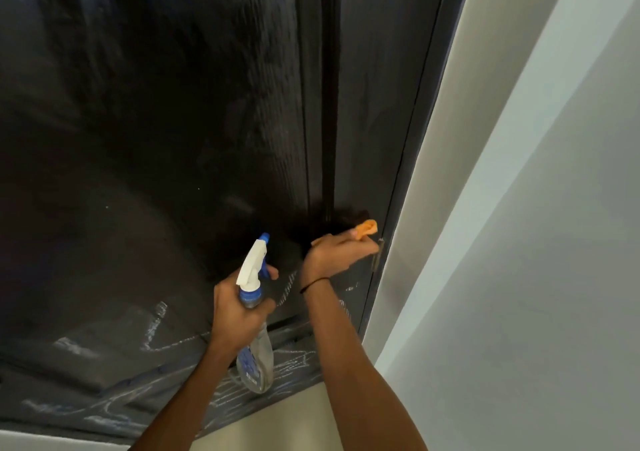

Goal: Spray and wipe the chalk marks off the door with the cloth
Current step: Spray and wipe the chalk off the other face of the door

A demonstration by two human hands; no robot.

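The right hand (pixel 337 251) presses a crumpled orange cloth (pixel 367 228) to the dark wooden door (pixel 156 121), the left hand (pixel 239 308) clasps a clear spray bottle (pixel 254 326); upper panel looks clean, white chalk marks (pixel 156 333) remain below

Dim overall; dark door (pixel 156 139) swallows detail, faint sheen streaks upper left. Soft daylight on pale wall (pixel 519 243) at right, with a broad diagonal shadow band. Hand shadows on door near orange cloth (pixel 367 228). Mild motion blur, soft focus throughout; wide-angle bending of straight lines toward edges
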